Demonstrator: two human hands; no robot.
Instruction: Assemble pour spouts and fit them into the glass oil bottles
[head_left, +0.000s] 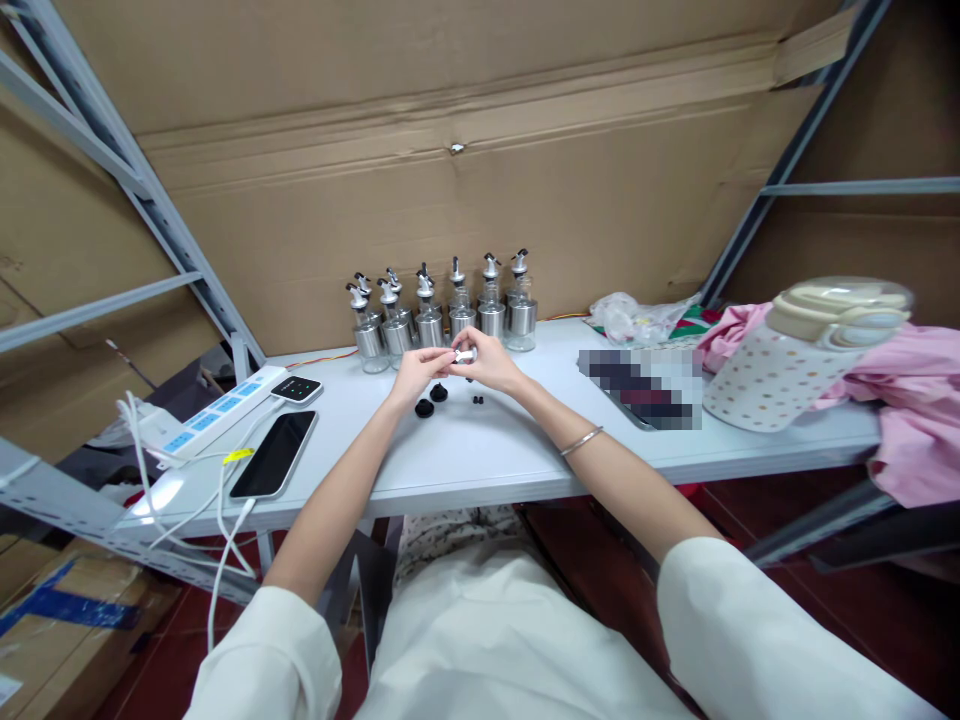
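Note:
My left hand (420, 375) and my right hand (489, 362) meet above the middle of the table, fingers closed in a pinch. Between them is a small silvery pourer spout (466, 355), partly hidden by the fingers. Just behind stand several glass oil bottles (491, 318) with steel sleeves, topped by silver spouts with black tips. Below my left hand lie two black ribbed stoppers, one (439, 393) slightly behind the other (424, 408). Tiny black pieces (478, 400) rest on the table under my right hand.
To the left are a phone (276, 455) on a cable, a small black device (297, 389) and a white power strip (217, 410). At right stand a dotted tumbler (787, 365), pink cloth (919, 410), and a plastic bag (637, 318). Cardboard (480, 200) backs the table.

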